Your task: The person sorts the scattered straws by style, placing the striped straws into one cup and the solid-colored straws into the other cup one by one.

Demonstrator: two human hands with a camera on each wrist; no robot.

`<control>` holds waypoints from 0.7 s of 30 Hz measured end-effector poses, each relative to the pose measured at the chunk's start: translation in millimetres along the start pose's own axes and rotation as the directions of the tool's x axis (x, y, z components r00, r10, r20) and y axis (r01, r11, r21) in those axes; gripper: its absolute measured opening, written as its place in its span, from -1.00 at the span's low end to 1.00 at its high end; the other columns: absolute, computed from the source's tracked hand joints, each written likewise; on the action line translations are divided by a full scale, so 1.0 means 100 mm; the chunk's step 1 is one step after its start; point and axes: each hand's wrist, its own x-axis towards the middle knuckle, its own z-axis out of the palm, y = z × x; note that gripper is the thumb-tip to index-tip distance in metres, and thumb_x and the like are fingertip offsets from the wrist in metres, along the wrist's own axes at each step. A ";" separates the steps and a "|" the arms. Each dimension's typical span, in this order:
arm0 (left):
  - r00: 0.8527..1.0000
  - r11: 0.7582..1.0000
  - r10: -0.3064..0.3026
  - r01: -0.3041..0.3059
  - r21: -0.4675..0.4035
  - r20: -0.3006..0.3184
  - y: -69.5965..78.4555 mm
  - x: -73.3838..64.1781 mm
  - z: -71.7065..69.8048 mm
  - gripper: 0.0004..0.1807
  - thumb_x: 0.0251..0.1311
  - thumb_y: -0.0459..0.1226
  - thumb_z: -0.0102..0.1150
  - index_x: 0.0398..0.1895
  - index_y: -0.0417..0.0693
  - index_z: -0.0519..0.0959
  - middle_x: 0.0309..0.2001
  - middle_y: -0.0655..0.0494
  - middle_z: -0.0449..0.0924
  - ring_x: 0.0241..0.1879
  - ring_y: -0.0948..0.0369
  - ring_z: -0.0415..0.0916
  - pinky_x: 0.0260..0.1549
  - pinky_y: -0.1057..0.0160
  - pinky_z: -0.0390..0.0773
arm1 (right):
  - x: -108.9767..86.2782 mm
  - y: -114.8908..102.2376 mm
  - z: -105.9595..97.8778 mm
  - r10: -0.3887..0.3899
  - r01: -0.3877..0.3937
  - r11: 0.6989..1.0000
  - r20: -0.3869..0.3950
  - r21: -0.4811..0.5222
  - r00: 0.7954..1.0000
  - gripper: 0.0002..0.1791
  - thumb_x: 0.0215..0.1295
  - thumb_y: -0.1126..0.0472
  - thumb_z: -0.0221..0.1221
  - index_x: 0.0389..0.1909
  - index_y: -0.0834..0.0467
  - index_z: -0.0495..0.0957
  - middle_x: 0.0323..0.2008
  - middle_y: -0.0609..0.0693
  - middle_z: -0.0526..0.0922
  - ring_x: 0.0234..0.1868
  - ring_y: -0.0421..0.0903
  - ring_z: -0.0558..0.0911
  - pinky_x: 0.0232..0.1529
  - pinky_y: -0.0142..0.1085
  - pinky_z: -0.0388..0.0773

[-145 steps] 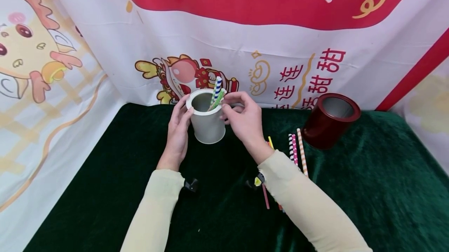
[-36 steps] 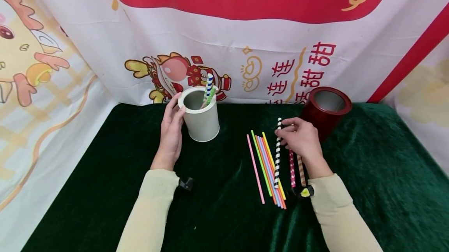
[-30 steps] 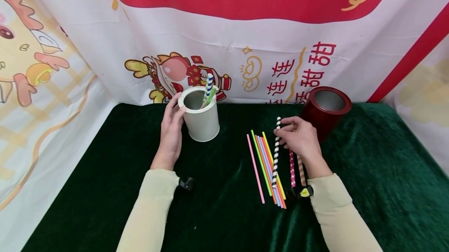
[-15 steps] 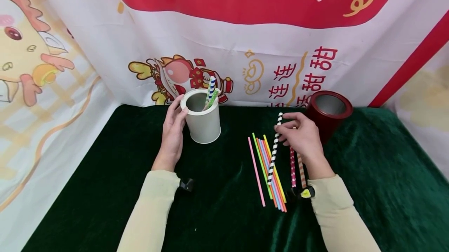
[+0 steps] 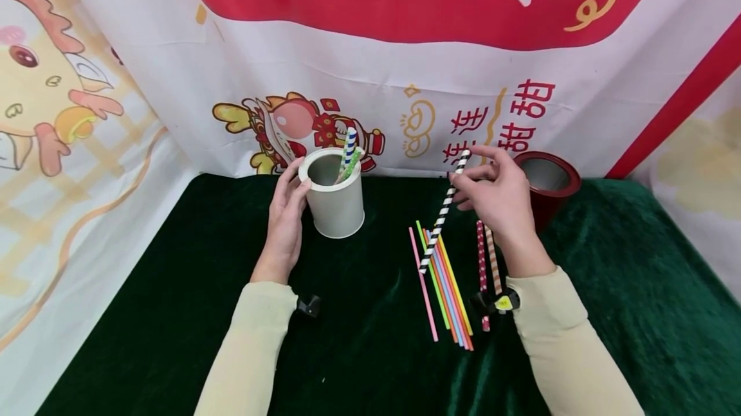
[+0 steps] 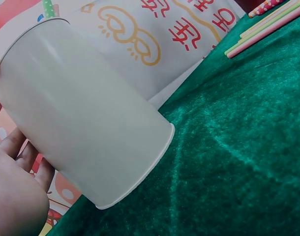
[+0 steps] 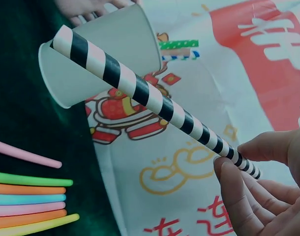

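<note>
My right hand [image 5: 499, 200] pinches a black-and-white striped paper straw [image 5: 442, 215] near its upper end, tilted with the low end over the plain straws. In the right wrist view that straw [image 7: 160, 103] sits between thumb and fingertips. My left hand [image 5: 283, 226] holds the near-left side of a white canister [image 5: 336, 210], thumb at the rim. The canister stands upright on the cloth, its wall [image 6: 86, 113] filling much of the left wrist view. A blue-striped straw [image 5: 350, 143] and a green dotted straw [image 5: 352, 164] lean inside it.
Plain coloured straws [image 5: 448, 294] lie in a row on the green velvet cloth [image 5: 359, 352]. A pink dotted straw [image 5: 482, 262] and an orange-striped straw [image 5: 493, 262] lie near my right wrist. A dark red canister [image 5: 547, 200] stands behind my right hand, before the printed backdrop [image 5: 370, 81].
My right hand went from the white canister to the straws and has lifted the black-and-white straw, its low end swinging left. My left hand stays on the white canister.
</note>
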 end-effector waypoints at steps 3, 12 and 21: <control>1.000 1.000 -0.004 0.004 -0.001 -0.002 0.00 0.00 0.00 -0.45 0.65 -0.03 0.05 0.63 0.37 0.29 0.64 0.32 0.21 0.65 0.21 0.11 0.73 -0.08 -0.08 | 0.01 -0.10 0.01 -0.023 0.023 1.000 -0.022 0.012 0.999 -0.38 0.44 0.11 0.41 0.45 -0.01 0.46 -0.18 -0.09 0.78 -0.40 -0.15 0.82 -0.31 -0.29 0.80; 1.000 1.000 -0.005 0.005 -0.015 -0.002 0.00 -0.01 0.00 -0.44 0.65 -0.01 0.05 0.63 0.38 0.29 0.65 0.34 0.19 0.65 0.20 0.10 0.73 -0.11 -0.10 | 0.04 -0.37 0.07 -0.130 0.135 0.987 -0.071 0.083 0.989 -0.40 0.43 0.08 0.42 0.41 -0.02 0.46 -0.14 -0.07 0.77 -0.41 -0.20 0.81 -0.25 -0.33 0.80; 1.000 1.000 -0.006 0.006 -0.009 -0.003 0.01 -0.01 0.00 -0.45 0.64 -0.02 0.07 0.61 0.39 0.32 0.64 0.35 0.21 0.64 0.20 0.12 0.72 -0.14 -0.10 | 0.05 -0.55 0.10 -0.175 0.194 0.967 -0.122 0.164 0.977 -0.37 0.40 0.12 0.44 0.43 -0.01 0.44 -0.14 -0.08 0.75 -0.39 -0.22 0.82 -0.26 -0.36 0.78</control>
